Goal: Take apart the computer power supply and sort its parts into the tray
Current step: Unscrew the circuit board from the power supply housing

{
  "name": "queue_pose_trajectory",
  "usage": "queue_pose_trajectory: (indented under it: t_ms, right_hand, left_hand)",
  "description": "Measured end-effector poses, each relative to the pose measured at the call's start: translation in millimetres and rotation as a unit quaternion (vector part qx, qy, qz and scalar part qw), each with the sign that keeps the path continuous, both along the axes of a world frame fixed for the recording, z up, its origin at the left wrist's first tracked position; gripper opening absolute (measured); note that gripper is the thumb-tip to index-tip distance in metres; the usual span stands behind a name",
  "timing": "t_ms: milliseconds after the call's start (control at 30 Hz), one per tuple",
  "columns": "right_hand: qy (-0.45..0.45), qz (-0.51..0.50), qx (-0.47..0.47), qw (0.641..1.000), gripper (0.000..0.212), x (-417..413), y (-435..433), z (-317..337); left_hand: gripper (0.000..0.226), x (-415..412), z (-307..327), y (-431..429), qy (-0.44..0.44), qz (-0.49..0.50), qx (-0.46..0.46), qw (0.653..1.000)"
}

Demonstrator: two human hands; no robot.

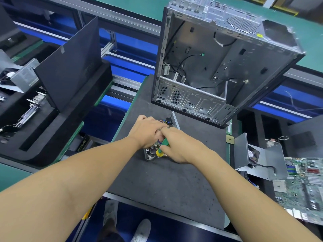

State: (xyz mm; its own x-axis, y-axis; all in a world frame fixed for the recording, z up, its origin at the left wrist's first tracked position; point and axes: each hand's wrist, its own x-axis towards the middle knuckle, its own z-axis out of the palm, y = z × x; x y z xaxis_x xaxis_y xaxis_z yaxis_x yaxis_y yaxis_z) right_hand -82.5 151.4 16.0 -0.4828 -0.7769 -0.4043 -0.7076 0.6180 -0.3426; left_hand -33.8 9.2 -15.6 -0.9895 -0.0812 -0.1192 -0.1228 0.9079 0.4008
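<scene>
Supply (154, 153) rests on counter (166, 186); left hand (148, 132) pins it steady, fingers closed, while right hand (176, 147) grips screwdriver (161, 148), apparently on a screw.

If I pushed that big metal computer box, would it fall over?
Probably not easily. The computer case sits on a broad side on the dark mat, so it would likely slide rather than tip. It looks gutted, only loose cables inside, so probably light for its size. Its sheet-metal edges may be sharp.

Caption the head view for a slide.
Both hands work a green-handled screwdriver on the power supply board before an empty computer case.
</scene>
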Motion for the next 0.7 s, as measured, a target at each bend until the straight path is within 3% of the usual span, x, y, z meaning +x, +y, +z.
queue_pose_trajectory:
  t_ms: [300, 700]
  right_hand:
    - [-0.018, -0.015, -0.039, 0.999, 0.02, 2.6, 1.1, 3.9]
    - [0.006, 0.001, -0.012, 1.0, 0.02, 4.0, -1.6, -6.6]
  left_hand:
    - [0.035, -2.9, -9.3, -0.1, -0.006, -0.003, -0.016, 1.0]
    - [0.037, -3.3, -8.8, -0.2, -0.011, -0.004, -0.023, 1.0]
